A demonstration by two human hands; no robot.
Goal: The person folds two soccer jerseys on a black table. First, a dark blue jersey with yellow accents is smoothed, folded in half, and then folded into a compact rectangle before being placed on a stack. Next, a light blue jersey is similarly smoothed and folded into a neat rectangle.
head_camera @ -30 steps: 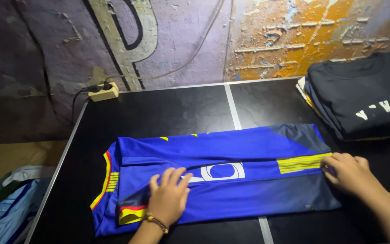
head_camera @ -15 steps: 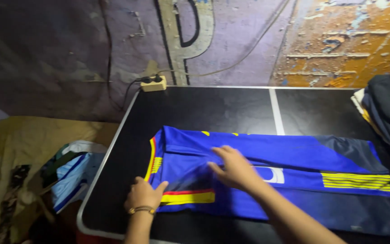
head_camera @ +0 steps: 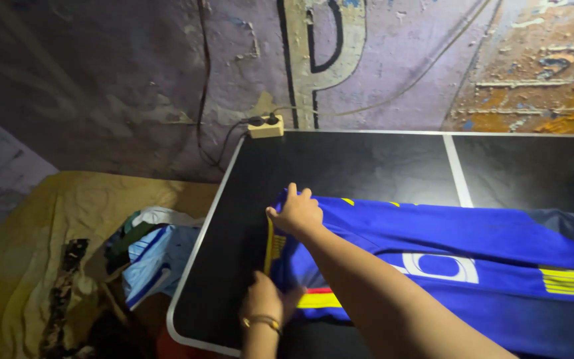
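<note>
**Getting a clean fold on the end of the jersey**

We're working on the blue jersey (head_camera: 446, 252), which is lying flat and lengthwise across the dark surface (head_camera: 367, 159), its yellow-trimmed end sitting near the surface's left edge. Our right hand (head_camera: 295, 213) is reaching across and gripping the far corner of that end, fingers (head_camera: 291, 194) curled over the fabric edge. Our left hand (head_camera: 264, 302) is pinching the near corner by the red and yellow stripe; those fingers are partly hidden under the cloth, so we can't tell exactly how tightly they're closing.

The way we figure it, both corners should be lifting together and staying level, so the edge is travelling as one straight line. Keeping a bit of tension between the hands should be stopping wrinkles from creeping in. Slippery sports fabric probably slides, so moving slowly is worth it.

Off to the side, a power strip (head_camera: 265, 126) is sitting at the back corner, and a pile of clothes (head_camera: 151, 256) is lying down on the floor to the left.
</note>
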